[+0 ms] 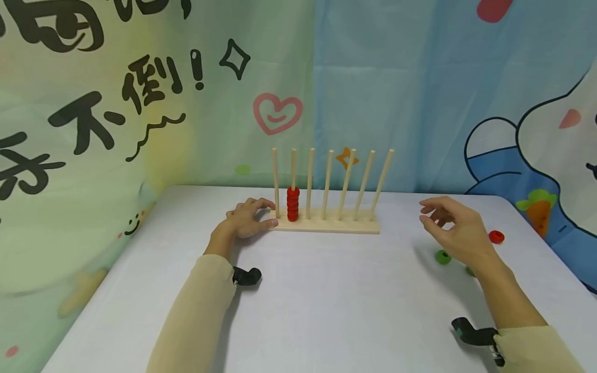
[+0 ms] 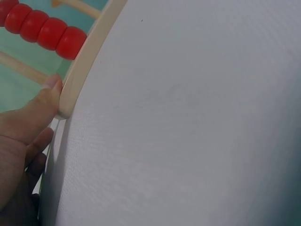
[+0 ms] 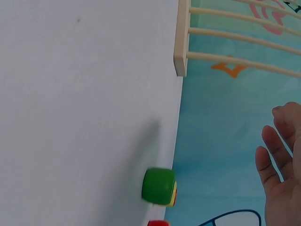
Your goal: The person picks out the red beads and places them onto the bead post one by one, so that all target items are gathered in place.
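Observation:
A wooden abacus stand (image 1: pixel 326 225) with several upright pegs is on the far part of the table. Red beads (image 1: pixel 293 205) are stacked on its second peg from the left. My left hand (image 1: pixel 245 217) grips the left end of the base; the left wrist view has the thumb (image 2: pixel 49 92) on the wood beside the end peg, the other fingers partly hidden beyond it. Right of the stand, my right hand (image 1: pixel 454 228) hovers above the table with loosely bent fingers and nothing in them. Near it lie a green bead (image 1: pixel 443 257) and a red bead (image 1: pixel 496 237).
Another green bead (image 1: pixel 470 271) is half covered by the right wrist. The right wrist view has a bit of yellow (image 3: pixel 174 194) behind a green bead (image 3: pixel 158 186). A printed cloth (image 1: pixel 373 77) hangs behind the white table (image 1: pixel 336 300).

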{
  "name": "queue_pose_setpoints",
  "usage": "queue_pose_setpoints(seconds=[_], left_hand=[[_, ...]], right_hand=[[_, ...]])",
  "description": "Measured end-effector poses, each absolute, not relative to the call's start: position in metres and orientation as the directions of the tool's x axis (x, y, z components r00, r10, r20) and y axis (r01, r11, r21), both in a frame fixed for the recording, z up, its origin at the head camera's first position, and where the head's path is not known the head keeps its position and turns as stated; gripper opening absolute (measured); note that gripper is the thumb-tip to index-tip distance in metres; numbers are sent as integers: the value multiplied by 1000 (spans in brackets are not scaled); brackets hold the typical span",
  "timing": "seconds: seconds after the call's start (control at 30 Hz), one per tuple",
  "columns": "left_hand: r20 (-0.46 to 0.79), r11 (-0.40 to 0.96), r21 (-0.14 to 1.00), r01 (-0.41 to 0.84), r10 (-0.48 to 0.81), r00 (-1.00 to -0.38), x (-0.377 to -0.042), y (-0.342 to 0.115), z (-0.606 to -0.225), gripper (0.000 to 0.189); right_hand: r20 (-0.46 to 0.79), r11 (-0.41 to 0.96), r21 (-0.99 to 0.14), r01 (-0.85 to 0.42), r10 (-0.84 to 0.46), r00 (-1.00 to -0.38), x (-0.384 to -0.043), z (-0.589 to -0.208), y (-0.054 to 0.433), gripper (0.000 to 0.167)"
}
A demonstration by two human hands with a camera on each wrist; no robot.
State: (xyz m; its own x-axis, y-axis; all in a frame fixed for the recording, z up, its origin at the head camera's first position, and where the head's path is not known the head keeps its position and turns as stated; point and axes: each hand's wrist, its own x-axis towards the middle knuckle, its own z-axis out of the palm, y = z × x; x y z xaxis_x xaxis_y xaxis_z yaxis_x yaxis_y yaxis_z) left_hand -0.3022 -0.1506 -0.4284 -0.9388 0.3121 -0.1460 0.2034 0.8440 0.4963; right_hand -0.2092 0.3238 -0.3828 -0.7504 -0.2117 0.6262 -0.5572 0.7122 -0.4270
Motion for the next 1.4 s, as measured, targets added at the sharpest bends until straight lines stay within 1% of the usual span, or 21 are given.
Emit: queue_pose_setpoints(seconds=[0.1,0.3,0.57,0.67,0.77,1.03,1.2,1.4], left_hand=[[-150,841,500,205,317,-936,-301,-150,-429,54],[-148,843,500,198,308,-940,-301,-150,-427,51],[-149,843,501,194,305,-940,-303,-149,-424,49],[-156,844,500,191,305,-939,-303,-149,-424,49],[-163,846,500,186,303,-939,-302,-150,-425,49],[-167,848,496,187,304,-938,-303,-148,-426,50],[-174,847,503,172,294,-940,-302,-148,-426,49],[-165,846,503,177,295,-941,-301,-148,-423,49]], right_hand=[[624,717,-435,-544,-196,-756,-206,-385,332,41],[529,769,-471,-433,-147,-836,-198,-387,343,40],[436,823,-465,-326,-107,-894,-194,-393,363,39],[413,840,-454,-296,-96,-906,-195,-395,370,39],[400,850,-437,-294,-109,-910,-196,-396,374,40],[302,884,-419,-209,-81,-950,-195,-396,394,40],[266,892,-407,-199,-93,-959,-196,-397,401,43],[235,899,-392,-197,-110,-966,-196,-408,406,46]])
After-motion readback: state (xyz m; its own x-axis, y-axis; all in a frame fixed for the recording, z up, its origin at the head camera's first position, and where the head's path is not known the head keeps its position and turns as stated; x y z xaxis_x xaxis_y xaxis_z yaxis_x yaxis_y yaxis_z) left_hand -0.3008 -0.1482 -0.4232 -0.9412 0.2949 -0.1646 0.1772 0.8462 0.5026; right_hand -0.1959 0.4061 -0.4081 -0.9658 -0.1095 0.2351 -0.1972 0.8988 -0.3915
